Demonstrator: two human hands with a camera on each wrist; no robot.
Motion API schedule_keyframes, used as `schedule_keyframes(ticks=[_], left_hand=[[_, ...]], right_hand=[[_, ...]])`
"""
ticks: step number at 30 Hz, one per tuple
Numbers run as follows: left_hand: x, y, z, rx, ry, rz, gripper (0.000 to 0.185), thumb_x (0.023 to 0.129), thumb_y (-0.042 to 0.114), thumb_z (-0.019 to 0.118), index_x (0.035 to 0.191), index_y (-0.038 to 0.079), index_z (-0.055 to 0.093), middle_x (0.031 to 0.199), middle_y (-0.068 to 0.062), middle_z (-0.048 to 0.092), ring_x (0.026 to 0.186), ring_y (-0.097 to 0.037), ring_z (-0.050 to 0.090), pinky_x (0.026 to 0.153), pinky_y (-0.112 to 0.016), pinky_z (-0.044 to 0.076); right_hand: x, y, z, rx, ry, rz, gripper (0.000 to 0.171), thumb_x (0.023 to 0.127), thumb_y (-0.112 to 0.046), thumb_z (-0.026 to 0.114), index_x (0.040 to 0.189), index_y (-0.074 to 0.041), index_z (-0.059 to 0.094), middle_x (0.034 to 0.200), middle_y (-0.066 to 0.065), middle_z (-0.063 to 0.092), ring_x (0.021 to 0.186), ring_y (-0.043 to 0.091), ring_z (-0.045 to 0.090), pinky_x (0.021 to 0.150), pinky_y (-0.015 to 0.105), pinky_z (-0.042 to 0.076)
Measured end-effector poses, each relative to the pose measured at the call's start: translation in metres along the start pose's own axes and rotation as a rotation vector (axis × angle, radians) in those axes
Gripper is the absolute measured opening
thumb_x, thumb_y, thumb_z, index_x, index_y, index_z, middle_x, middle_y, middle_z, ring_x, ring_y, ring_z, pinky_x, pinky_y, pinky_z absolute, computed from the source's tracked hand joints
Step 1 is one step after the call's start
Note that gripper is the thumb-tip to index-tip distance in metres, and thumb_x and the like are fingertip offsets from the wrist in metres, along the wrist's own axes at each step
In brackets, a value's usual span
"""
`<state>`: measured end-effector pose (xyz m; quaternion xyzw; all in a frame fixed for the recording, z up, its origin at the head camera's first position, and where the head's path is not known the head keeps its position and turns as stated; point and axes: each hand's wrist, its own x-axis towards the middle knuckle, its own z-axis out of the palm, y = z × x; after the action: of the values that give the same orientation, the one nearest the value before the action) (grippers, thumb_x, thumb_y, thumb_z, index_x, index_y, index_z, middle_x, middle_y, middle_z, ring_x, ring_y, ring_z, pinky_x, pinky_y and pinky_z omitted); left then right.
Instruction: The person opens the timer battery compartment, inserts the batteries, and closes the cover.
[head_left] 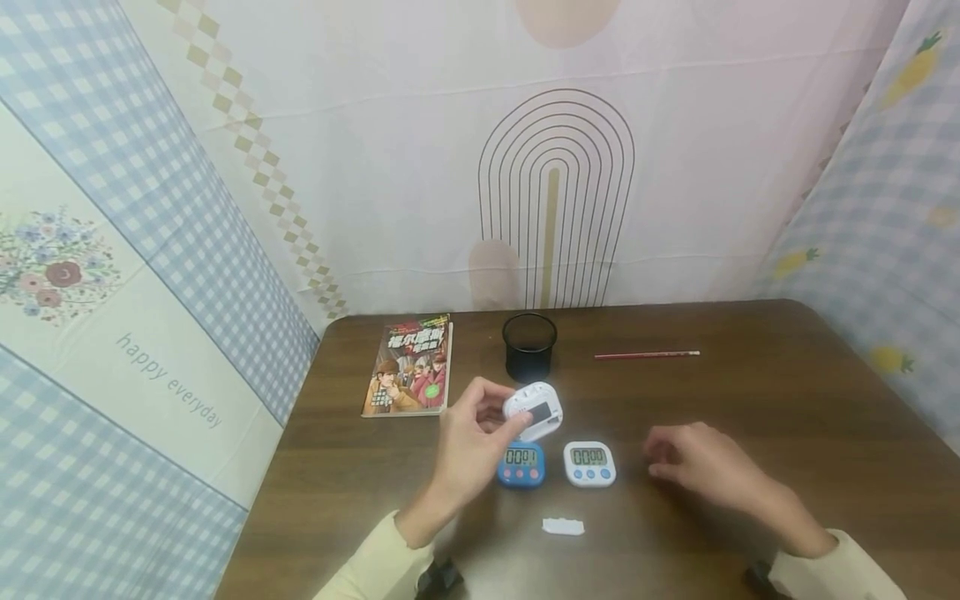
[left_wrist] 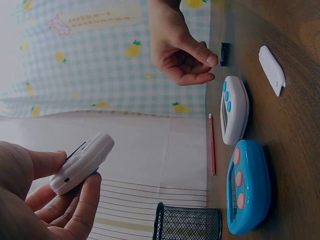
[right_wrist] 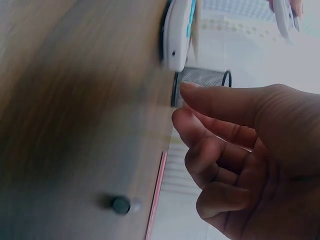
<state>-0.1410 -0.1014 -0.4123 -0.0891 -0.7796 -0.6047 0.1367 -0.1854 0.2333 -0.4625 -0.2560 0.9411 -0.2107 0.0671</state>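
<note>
My left hand (head_left: 468, 446) pinches a white digital timer (head_left: 542, 408) between thumb and fingers, raised above the table with its back turned up. A dark rectangle shows on that back. Below it on the table lie a blue timer (head_left: 521, 465) with pink buttons and a white timer (head_left: 589, 464) with blue buttons. A white battery cover (head_left: 562, 527) rests nearer the front edge. My right hand (head_left: 701, 462) hovers right of the white timer, fingers loosely bent with nothing between them. Near it a small dark battery (left_wrist: 224, 54) is on the table, also in the right wrist view.
A black mesh pen cup (head_left: 529, 348) stands toward the back of the wooden table (head_left: 337, 517). Left of it lies a book (head_left: 408, 367) with an illustrated cover. A red pencil (head_left: 647, 355) lies at the back right. Patterned cloths hang behind and at both sides.
</note>
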Motion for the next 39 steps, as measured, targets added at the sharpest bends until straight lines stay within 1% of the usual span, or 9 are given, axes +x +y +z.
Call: schedule_keyframes(ticks=[4, 9, 17, 24, 28, 31, 34, 39], left_hand=[[0.0, -0.001, 0.0, 0.007, -0.001, -0.001, 0.027, 0.087, 0.004, 0.085, 0.109, 0.008, 0.069, 0.099, -0.009, 0.08, 0.085, -0.018, 0.075, 0.073, -0.027, 0.064], [-0.001, -0.003, 0.0, 0.021, -0.003, -0.002, 0.027, 0.087, 0.005, 0.085, 0.109, 0.008, 0.07, 0.099, -0.008, 0.08, 0.085, -0.017, 0.075, 0.073, -0.026, 0.064], [0.0, -0.005, 0.0, 0.018, -0.005, -0.001, 0.027, 0.087, 0.005, 0.086, 0.109, 0.009, 0.07, 0.098, -0.008, 0.08, 0.084, -0.017, 0.075, 0.073, -0.027, 0.064], [-0.001, -0.005, 0.001, 0.022, -0.007, -0.003, 0.027, 0.087, 0.005, 0.086, 0.108, 0.009, 0.07, 0.098, -0.008, 0.08, 0.084, -0.017, 0.075, 0.072, -0.026, 0.064], [-0.001, -0.006, 0.001, 0.022, -0.01, 0.003, 0.027, 0.087, 0.005, 0.086, 0.108, 0.009, 0.07, 0.098, -0.008, 0.08, 0.084, -0.017, 0.075, 0.072, -0.026, 0.064], [-0.001, -0.006, 0.002, 0.021, -0.012, 0.005, 0.027, 0.087, 0.006, 0.086, 0.108, 0.009, 0.07, 0.098, -0.008, 0.08, 0.084, -0.017, 0.075, 0.072, -0.027, 0.064], [0.0, -0.006, 0.002, 0.02, -0.009, 0.003, 0.027, 0.087, 0.006, 0.086, 0.109, 0.009, 0.07, 0.098, -0.008, 0.08, 0.084, -0.017, 0.075, 0.073, -0.027, 0.064], [0.001, -0.006, 0.001, 0.015, -0.004, 0.006, 0.028, 0.087, 0.005, 0.086, 0.109, 0.008, 0.07, 0.098, -0.008, 0.08, 0.084, -0.018, 0.075, 0.073, -0.027, 0.064]], right_hand=[[-0.003, 0.006, -0.002, -0.007, -0.016, 0.055, 0.019, 0.085, -0.02, 0.087, 0.098, -0.022, 0.074, 0.079, -0.017, 0.066, 0.07, -0.001, 0.057, 0.06, 0.024, 0.05], [-0.007, 0.011, -0.005, -0.027, -0.019, 0.087, 0.018, 0.085, -0.02, 0.087, 0.098, -0.022, 0.074, 0.078, -0.016, 0.066, 0.069, 0.0, 0.057, 0.058, 0.025, 0.049], [-0.012, 0.021, -0.01, -0.02, -0.029, 0.151, 0.022, 0.087, -0.021, 0.086, 0.103, -0.017, 0.073, 0.078, -0.011, 0.067, 0.067, 0.006, 0.058, 0.057, 0.03, 0.05], [-0.016, 0.026, -0.01, -0.029, -0.063, 0.182, 0.027, 0.085, -0.022, 0.086, 0.106, -0.014, 0.071, 0.077, -0.009, 0.063, 0.067, 0.009, 0.056, 0.057, 0.032, 0.047], [-0.017, 0.031, -0.01, -0.024, -0.07, 0.195, 0.027, 0.086, -0.022, 0.086, 0.106, -0.013, 0.071, 0.078, -0.008, 0.064, 0.068, 0.009, 0.056, 0.058, 0.033, 0.048], [-0.02, 0.037, -0.017, -0.032, -0.045, 0.212, 0.024, 0.087, -0.023, 0.085, 0.105, -0.015, 0.072, 0.083, -0.007, 0.069, 0.072, 0.01, 0.061, 0.059, 0.035, 0.051], [-0.025, 0.049, -0.03, -0.048, -0.024, 0.246, 0.023, 0.09, -0.028, 0.083, 0.105, -0.016, 0.072, 0.09, -0.001, 0.074, 0.077, 0.016, 0.068, 0.06, 0.04, 0.054], [-0.036, 0.075, -0.046, -0.083, -0.039, 0.313, 0.031, 0.096, -0.04, 0.076, 0.108, -0.012, 0.071, 0.101, 0.01, 0.076, 0.084, 0.028, 0.071, 0.059, 0.045, 0.053]])
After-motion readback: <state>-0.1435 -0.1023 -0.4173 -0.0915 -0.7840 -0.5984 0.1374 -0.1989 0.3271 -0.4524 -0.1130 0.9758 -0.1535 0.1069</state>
